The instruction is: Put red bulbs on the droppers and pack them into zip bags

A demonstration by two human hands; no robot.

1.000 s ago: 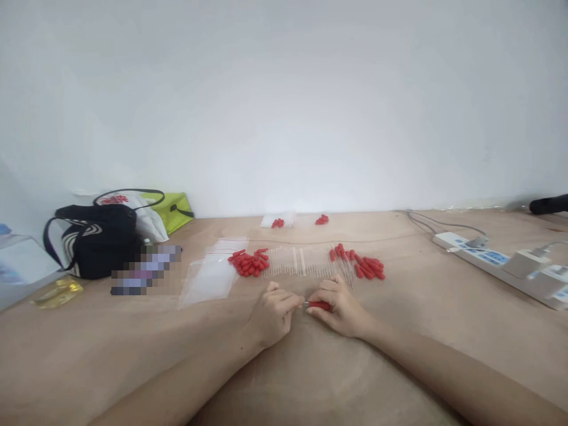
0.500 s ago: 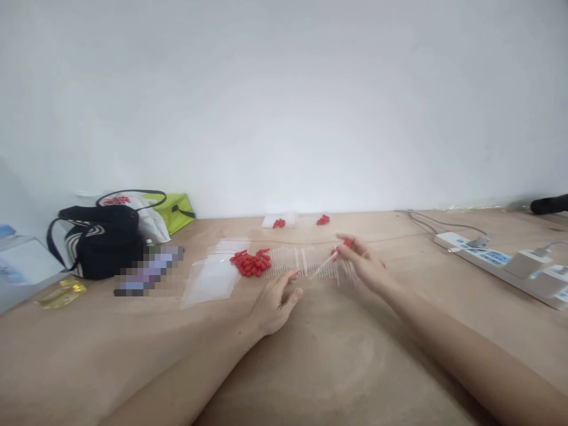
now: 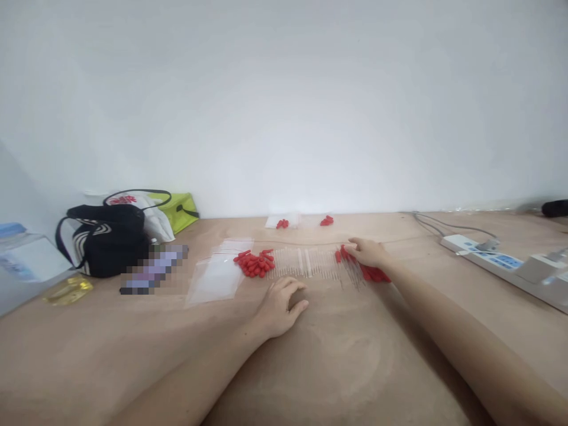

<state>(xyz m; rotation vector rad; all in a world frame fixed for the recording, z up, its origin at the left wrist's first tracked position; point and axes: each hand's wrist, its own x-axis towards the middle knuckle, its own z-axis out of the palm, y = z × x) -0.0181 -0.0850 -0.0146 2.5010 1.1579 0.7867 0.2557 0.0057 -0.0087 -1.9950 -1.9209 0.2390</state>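
Roughly mid-desk, a row of clear thin tubes (image 3: 306,264) lies side by side, their lengths pointing toward twelve and six o'clock. Touching or just beside the row at nine o'clock sits a heap of red bulbs (image 3: 254,264). At three o'clock are a few red-capped tubes (image 3: 351,267), lying aslant, with more red pieces (image 3: 375,274) just past them, partly covered by the forearm.

The right hand (image 3: 369,254) reaches over these, fingertips at a red end (the view is small and soft here, so I can't tell whether they pinch it or merely touch it). Toward seven o'clock from the row, the left hand (image 3: 284,306) is loosely spread, thumb apart, holding nothing.

Flat clear bags (image 3: 215,278) lie beyond the heap at nine o'clock. Two small red clusters, one near eleven (image 3: 282,223) and one near one o'clock (image 3: 326,220), lie toward the wall. Farther out on the desk (image 3: 337,378), a white power strip (image 3: 479,253) sits at three o'clock, a black bag (image 3: 113,242) at nine.
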